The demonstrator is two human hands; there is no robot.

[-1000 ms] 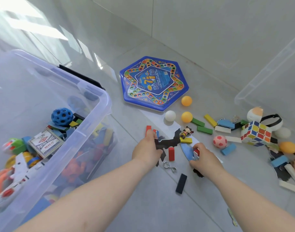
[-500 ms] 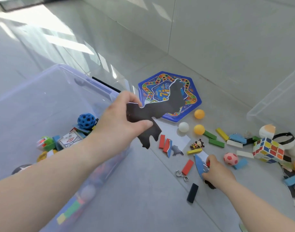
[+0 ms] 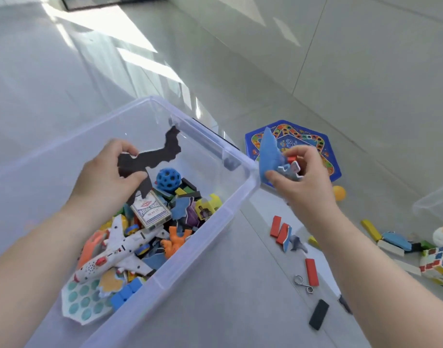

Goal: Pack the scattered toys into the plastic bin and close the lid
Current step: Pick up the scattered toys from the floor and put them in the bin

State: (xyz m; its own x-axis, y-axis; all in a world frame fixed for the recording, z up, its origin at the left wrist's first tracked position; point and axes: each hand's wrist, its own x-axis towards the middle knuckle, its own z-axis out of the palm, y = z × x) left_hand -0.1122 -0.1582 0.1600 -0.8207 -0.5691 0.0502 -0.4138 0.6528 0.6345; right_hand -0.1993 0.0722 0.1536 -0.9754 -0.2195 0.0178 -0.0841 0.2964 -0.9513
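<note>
The clear plastic bin (image 3: pixel 243 169) stands open on the floor, holding a toy plane (image 3: pixel 120 249), a blue holed ball (image 3: pixel 168 179), a card box (image 3: pixel 150 212) and several small pieces. My left hand (image 3: pixel 107 182) is over the bin, pinching a flat black puzzle piece (image 3: pixel 152 156). My right hand (image 3: pixel 300 179) hovers just right of the bin's corner, gripping blue puzzle pieces (image 3: pixel 270 156) and a small red block. Loose on the floor lie red blocks (image 3: pixel 279 229), a black block (image 3: pixel 318 313) and a metal ring puzzle (image 3: pixel 303 283).
A blue hexagonal game board (image 3: pixel 323 146) lies behind my right hand. An orange ball (image 3: pixel 339 192), a cube puzzle (image 3: pixel 438 266) and coloured blocks (image 3: pixel 371 229) are at the right. A clear lid's corner (image 3: pixel 433 207) shows at the right edge.
Both hands lifted pieces off the floor. The left carried the black piece over the bin; the right rose with the blue pieces to the bin's corner.
</note>
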